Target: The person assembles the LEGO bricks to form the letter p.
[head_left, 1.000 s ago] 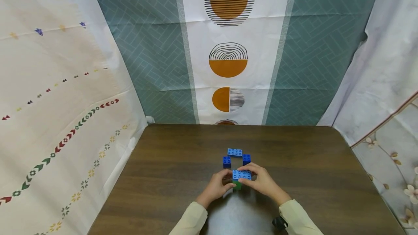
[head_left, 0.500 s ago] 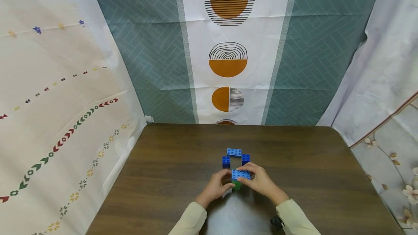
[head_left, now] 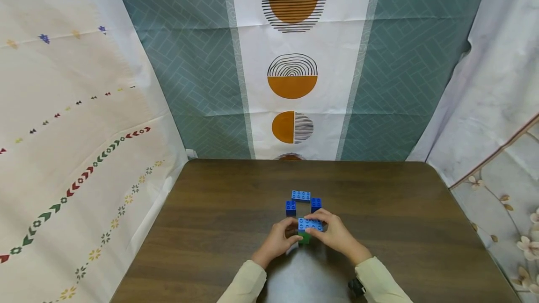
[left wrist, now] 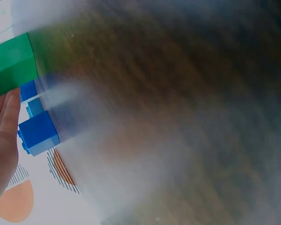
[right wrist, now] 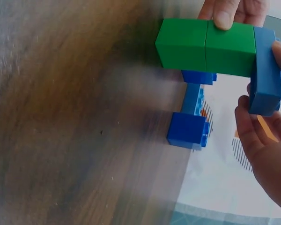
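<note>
Two green building blocks stand stacked upright on the table, close to the front of the group. A light blue block with two rows of studs lies across the top of the stack and juts out to the right. My right hand grips this light blue block between thumb and fingers. On the other side, my left hand holds the green stack, its thumb on the upper green block in the right wrist view. In the left wrist view, part of the green stack shows above the left fingers.
Behind the hands, a light blue block lies on the brown table. Two dark blue blocks stand nearer, a left one and a right one. Patterned cloths hang behind and at both sides.
</note>
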Available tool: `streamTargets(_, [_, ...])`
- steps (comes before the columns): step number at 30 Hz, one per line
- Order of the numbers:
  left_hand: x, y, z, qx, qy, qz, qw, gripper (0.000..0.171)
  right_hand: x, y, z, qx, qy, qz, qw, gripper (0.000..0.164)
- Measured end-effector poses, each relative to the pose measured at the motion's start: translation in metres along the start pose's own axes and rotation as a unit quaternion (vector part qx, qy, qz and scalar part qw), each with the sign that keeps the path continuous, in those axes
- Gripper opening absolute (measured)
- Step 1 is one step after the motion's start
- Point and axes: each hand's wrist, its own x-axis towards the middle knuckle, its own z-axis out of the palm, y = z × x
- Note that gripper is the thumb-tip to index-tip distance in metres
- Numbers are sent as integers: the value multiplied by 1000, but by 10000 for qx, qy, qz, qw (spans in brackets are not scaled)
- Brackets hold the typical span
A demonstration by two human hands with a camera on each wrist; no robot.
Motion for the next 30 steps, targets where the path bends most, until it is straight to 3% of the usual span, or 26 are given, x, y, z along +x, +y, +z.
streamTargets(6, [0,-1,-1,57,96,165,9998,27,0,-4,2,-202,109,113,9997,28])
streamTargets(14, [-1,0,0,89,182,-82,9998,28,1,-8,1,-203,101,208,9995,29])
streamTargets(25, [0,5,6,-478,381,-158,9980,36,-2,-6,0,-112,59,443,9989,31])
streamTargets(30, [-2,4,6,-486,376,-213,9979,34,-3,-2,0,-74,3,337,9994,31])
